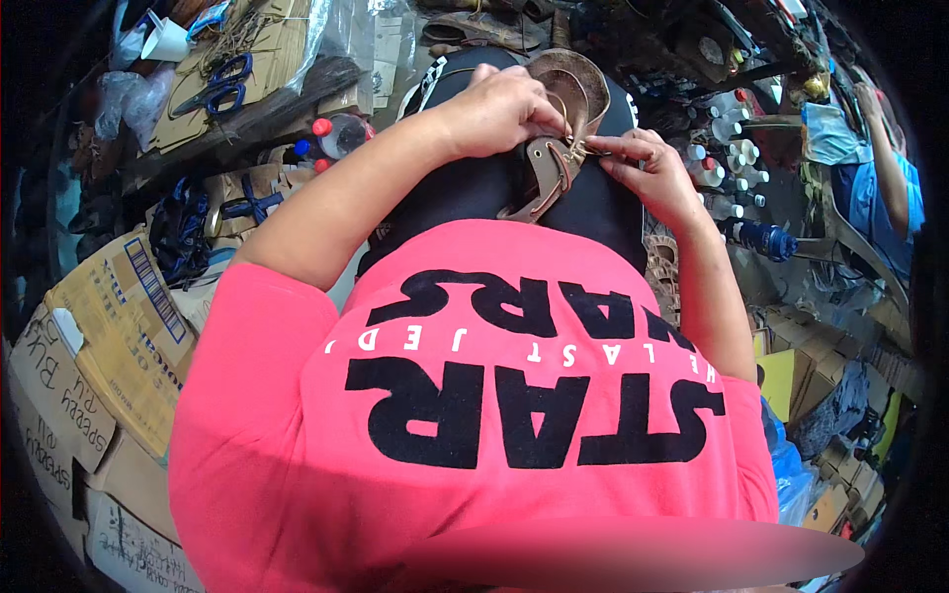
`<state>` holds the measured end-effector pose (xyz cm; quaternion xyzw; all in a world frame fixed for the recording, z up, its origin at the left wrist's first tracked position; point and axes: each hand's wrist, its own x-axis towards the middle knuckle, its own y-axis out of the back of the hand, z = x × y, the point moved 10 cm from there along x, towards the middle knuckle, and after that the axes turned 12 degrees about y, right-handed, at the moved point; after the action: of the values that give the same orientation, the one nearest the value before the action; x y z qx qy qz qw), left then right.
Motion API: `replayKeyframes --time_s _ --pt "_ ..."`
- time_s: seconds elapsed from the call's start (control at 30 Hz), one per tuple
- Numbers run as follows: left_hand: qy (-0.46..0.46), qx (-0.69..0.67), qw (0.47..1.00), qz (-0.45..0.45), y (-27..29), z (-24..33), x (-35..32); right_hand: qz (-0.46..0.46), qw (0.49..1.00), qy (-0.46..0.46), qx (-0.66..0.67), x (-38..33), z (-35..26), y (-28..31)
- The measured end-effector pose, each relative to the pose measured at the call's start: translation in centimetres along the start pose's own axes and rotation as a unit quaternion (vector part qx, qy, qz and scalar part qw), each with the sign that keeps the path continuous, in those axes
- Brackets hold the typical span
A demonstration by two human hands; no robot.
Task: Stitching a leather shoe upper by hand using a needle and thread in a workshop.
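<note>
A brown leather shoe upper point(547, 170) lies over my lap, with metal eyelets along its flap and a curved, lighter back part standing up at the far end. A thin leather lace point(565, 176) runs through the eyelets. My left hand point(502, 111) is closed at the upper's left side, its fingertips pinched on the lace near the top eyelets. From the right, my right hand point(648, 170) pinches with thumb and forefinger at the lace's crossing by the other edge. The fingertips partly hide what they grip.
Blue-handled scissors point(225, 87) lie on cardboard at the far left, near a white cup point(165, 42). Bottles point(727, 148) stand to my right; another person in a blue top point(883, 212) sits beyond. Cardboard boxes point(129, 326) are piled at my left.
</note>
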<state>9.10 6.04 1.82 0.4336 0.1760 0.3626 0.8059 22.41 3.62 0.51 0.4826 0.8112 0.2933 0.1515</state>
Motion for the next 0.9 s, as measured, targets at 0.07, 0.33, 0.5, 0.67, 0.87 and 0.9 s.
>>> replayKeyframes --time_s 0.07,0.33,0.5,0.67,0.87,0.9 --pt "0.092 -0.007 0.995 0.034 0.5 -1.4 -0.5 0.013 1.000 0.002 0.009 -0.5 -0.3 -0.2" --pt "0.190 -0.038 0.980 -0.050 -1.3 -2.5 0.7 0.103 0.993 -0.039 0.047 -0.5 0.3 -0.7" --pt "0.209 -0.056 0.972 -0.095 -2.1 -2.5 1.7 0.116 0.973 -0.098 0.173 0.0 2.8 -2.2" --pt "0.186 -0.043 0.980 -0.064 -1.4 -1.8 2.1 0.126 0.992 0.004 -0.030 0.8 0.5 -0.2" --pt "0.121 -0.023 0.992 -0.006 0.5 -2.0 0.6 0.143 0.982 -0.043 0.115 -2.2 2.6 0.5" --pt "0.138 -0.039 0.989 -0.044 -0.1 -1.7 0.9 0.144 0.982 -0.045 0.115 -2.7 2.2 0.5"
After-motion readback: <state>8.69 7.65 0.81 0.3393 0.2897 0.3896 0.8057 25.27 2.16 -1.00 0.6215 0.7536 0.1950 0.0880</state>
